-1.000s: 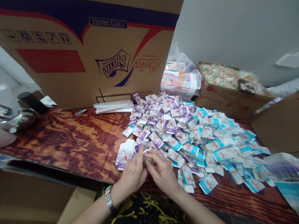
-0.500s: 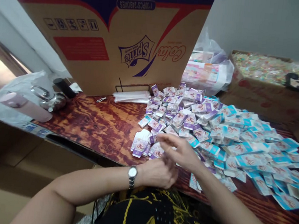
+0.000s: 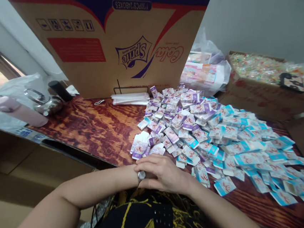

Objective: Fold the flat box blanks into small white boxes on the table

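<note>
My right hand (image 3: 162, 172) lies across my left wrist. Its fingers and thumb close around a silver wristwatch (image 3: 141, 175) with a white dial. Beneath the right hand, my left hand is hidden, fingers included; only the left forearm (image 3: 99, 184) shows. Just beyond both hands, flat white-and-purple small cartons (image 3: 139, 147) overlap at the near edge of a large pile. White-and-blue small cartons (image 3: 225, 186) spread to the right of the hands, many printed with a red hand shape.
A large cardboard box (image 3: 91, 68) stands at the back of the wooden table (image 3: 86, 129). Clear plastic sleeves (image 3: 130, 98) lie before it. At left are a pink bottle (image 3: 20, 111) and metal kettle (image 3: 44, 103). A carton (image 3: 253, 89) of wrapped candies stands back right.
My right hand has come down and left from above the left hand onto the watch, and now covers the left hand. The view has shifted slightly.
</note>
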{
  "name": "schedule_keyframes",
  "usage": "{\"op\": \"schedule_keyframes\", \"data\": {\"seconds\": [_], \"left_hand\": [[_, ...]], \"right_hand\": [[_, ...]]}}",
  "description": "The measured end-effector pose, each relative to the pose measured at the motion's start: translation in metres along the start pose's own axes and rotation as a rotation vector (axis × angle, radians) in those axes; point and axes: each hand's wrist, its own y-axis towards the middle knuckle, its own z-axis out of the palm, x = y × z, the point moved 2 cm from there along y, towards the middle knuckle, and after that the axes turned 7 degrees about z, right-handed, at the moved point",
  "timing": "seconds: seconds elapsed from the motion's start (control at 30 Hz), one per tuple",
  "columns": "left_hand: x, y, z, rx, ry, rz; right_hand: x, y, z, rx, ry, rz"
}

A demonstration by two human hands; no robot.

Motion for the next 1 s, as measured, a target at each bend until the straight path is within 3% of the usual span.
{"op": "schedule_keyframes", "data": {"seconds": [0.07,0.13,0.2,0.3,0.37,0.5,0.67,0.77,0.87,1.0], "left_hand": [[0.004,0.004,-0.001,0.080,0.016,0.064],[0.007,0.015,-0.001,0.268,0.032,0.214],[0.008,0.026,-0.003,0.443,0.018,0.368],[0.011,0.037,-0.010,0.550,0.049,0.431],[0.012,0.036,-0.010,0.592,0.147,0.417],[0.017,0.025,0.001,0.533,0.289,0.360],[0.024,0.018,0.018,0.467,0.288,0.346],[0.027,0.020,0.020,0.438,0.297,0.281],[0.025,0.026,0.016,0.302,0.294,0.201],[0.019,0.040,0.010,0.169,0.270,0.181]], "right_hand": [[0.000,-0.001,-0.001,0.036,0.004,-0.014],[-0.002,-0.005,-0.006,0.045,0.042,-0.034],[-0.010,-0.011,-0.013,-0.057,0.099,0.027],[-0.041,-0.026,-0.018,-0.317,0.045,0.346],[-0.065,-0.034,-0.008,-0.303,-0.107,0.544],[-0.097,-0.038,0.024,-0.110,-0.432,0.811],[-0.103,-0.034,0.043,-0.105,-0.518,0.924],[-0.104,-0.034,0.043,-0.237,-0.473,0.918],[-0.101,-0.035,0.036,-0.453,-0.314,0.889],[-0.080,-0.033,0.019,-0.660,-0.099,0.696]]}}
